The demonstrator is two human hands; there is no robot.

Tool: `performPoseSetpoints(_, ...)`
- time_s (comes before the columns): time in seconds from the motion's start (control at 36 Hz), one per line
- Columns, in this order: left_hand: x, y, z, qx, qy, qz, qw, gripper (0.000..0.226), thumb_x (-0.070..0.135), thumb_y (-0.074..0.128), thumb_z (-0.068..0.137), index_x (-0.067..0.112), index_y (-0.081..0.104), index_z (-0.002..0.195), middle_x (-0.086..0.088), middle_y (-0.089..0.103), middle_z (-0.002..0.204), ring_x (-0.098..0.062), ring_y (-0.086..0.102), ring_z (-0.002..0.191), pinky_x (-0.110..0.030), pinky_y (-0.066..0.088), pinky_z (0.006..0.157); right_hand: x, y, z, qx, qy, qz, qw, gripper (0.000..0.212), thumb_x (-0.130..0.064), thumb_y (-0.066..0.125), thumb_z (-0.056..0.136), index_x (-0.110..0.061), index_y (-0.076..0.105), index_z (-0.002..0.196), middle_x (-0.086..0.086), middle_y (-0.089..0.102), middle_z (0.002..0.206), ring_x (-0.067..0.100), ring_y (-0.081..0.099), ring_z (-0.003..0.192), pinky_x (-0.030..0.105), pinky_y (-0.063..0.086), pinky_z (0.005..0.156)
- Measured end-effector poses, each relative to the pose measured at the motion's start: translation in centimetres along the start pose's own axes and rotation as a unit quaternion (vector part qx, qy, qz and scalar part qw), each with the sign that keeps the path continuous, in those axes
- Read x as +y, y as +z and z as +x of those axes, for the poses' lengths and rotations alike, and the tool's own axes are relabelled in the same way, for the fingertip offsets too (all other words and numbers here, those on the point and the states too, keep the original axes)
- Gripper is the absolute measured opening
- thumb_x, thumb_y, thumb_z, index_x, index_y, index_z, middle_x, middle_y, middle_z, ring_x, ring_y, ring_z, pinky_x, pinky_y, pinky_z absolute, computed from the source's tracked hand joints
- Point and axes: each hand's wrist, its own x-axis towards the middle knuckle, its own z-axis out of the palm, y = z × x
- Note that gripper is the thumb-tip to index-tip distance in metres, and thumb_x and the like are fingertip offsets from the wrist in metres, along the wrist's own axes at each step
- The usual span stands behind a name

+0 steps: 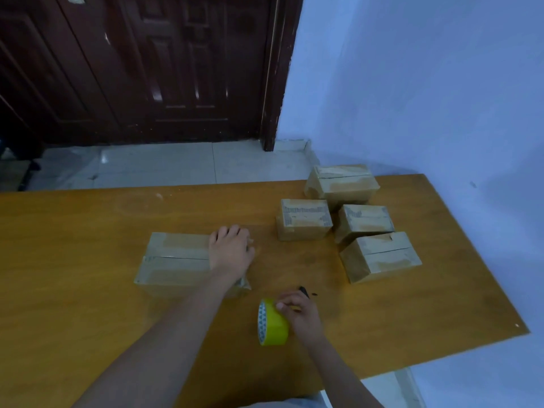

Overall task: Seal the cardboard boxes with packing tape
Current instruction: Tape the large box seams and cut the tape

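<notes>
Five cardboard boxes sit on an orange-brown wooden desk [88, 290] in the head view. The nearest box [173, 262] lies apart from the others, left of centre, its top seam showing; the left hand [231, 251] rests on its right end, fingers curled over the far edge. Four more boxes [347, 219] cluster near the desk's far right corner, close to each other. The right hand [300, 312] grips a yellow-green tape roll [272, 322] standing on edge on the desk, just right of the near box. A small black object [304, 291] lies just beyond that hand. Behind the desk are pale floor tiles [164, 163], a dark wooden door [141, 69] and a blue wall [426, 83].
</notes>
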Motion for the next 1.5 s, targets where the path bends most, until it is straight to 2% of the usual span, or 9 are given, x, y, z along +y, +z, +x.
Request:
performPoseSetpoints(0.42,-0.5,0.5,0.3,-0.025,0.057,0.041,0.997,0.045,0.056,0.035,0.096,0.029,0.068,0.109,0.0,0.049,0.118,-0.026,0.04,0.114,-0.04,0.021,0.102,-0.2,0.4,0.0,-0.008,0.017,0.02,1.0,0.023,-0.004,0.069,0.082,-0.023,0.066,0.068,0.003,0.063,0.09,0.007,0.06,0.088,0.017,0.045,0.079)
performPoseSetpoints(0.56,-1.4,0.2,-0.3,0.017,0.082,-0.111,0.99,0.085,0.069,0.0,0.087,0.029,0.069,0.116,0.002,0.047,0.129,-0.02,0.032,0.121,-0.034,0.016,0.1,-0.1,0.3,-0.2,-0.005,0.028,0.017,0.999,0.022,-0.006,0.069,0.083,-0.023,0.065,0.069,0.001,0.064,0.093,0.002,0.06,0.088,0.015,0.044,0.079)
performPoseSetpoints(0.67,-3.6,-0.3,-2.2,0.081,0.182,-0.194,0.96,0.047,0.052,0.034,0.087,0.029,0.073,0.099,0.001,0.055,0.115,-0.015,0.033,0.112,-0.035,0.022,0.094,-0.1,0.4,-0.2,-0.004,0.034,0.006,0.999,0.019,-0.01,0.067,0.085,-0.022,0.065,0.07,0.004,0.064,0.097,0.009,0.06,0.092,0.023,0.046,0.082)
performPoseSetpoints(0.75,-5.3,-0.3,-4.1,-0.013,0.257,-0.149,0.955,0.038,0.046,0.043,0.076,0.025,0.07,0.091,-0.004,0.056,0.119,-0.024,0.039,0.115,-0.052,0.038,0.095,-0.2,0.8,-0.3,0.009,0.038,0.008,0.999,0.02,-0.008,0.067,0.084,-0.023,0.065,0.071,0.008,0.062,0.097,0.013,0.059,0.092,0.025,0.045,0.083)
performPoseSetpoints(0.83,-6.3,-0.6,-5.2,-0.098,0.286,-0.068,0.951,0.044,0.046,0.052,0.073,0.023,0.064,0.108,-0.007,0.037,0.143,-0.028,0.023,0.132,-0.047,0.031,0.106,-0.2,1.2,-0.1,0.011,0.038,-0.001,0.999,0.019,-0.009,0.068,0.084,-0.023,0.065,0.072,0.012,0.062,0.099,0.015,0.059,0.092,0.026,0.044,0.084)
performPoseSetpoints(0.92,-6.2,0.5,-5.6,-0.012,0.318,-0.011,0.948,0.027,0.033,0.071,0.077,0.021,0.062,0.1,-0.01,0.043,0.137,-0.032,0.027,0.128,-0.048,0.043,0.096,-0.2,1.5,-0.2,0.012,0.038,-0.018,0.999,0.017,-0.012,0.069,0.084,-0.023,0.065,0.072,0.012,0.061,0.097,0.02,0.058,0.091,0.03,0.044,0.085)
performPoseSetpoints(1.06,-4.1,3.1,-5.7,0.138,0.261,-0.016,0.955,0.02,0.013,0.075,0.069,0.01,0.058,0.08,-0.014,0.05,0.113,-0.034,0.042,0.1,-0.046,0.052,0.081,-0.3,1.6,-0.7,0.015,0.046,-0.019,0.999,0.011,-0.012,0.069,0.084,-0.014,0.065,0.074,0.013,0.061,0.1,0.023,0.058,0.095,0.032,0.044,0.087)
performPoseSetpoints(1.31,-1.3,3.3,-5.8,0.132,0.144,0.02,0.981,0.054,0.009,0.078,0.064,0.009,0.064,0.116,-0.016,0.061,0.112,-0.035,0.051,0.09,-0.042,0.052,0.075,-1.4,1.9,-1.4,0.033,0.05,-0.037,0.998,0.022,-0.009,0.068,0.084,-0.023,0.062,0.068,0.012,0.061,0.098,0.014,0.056,0.087,0.016,0.042,0.078)
performPoseSetpoints(1.5,-2.5,-1.0,-4.0,0.135,-0.023,-0.364,0.921,0.036,0.032,0.047,0.098,0.007,0.059,0.121,-0.012,0.051,0.123,-0.032,0.044,0.117,-0.041,0.037,0.098,-3.0,1.0,-0.8,0.048,0.061,-0.101,0.992,0.014,-0.014,0.065,0.088,-0.019,0.065,0.075,0.01,0.06,0.087,0.022,0.056,0.082,0.031,0.041,0.072)
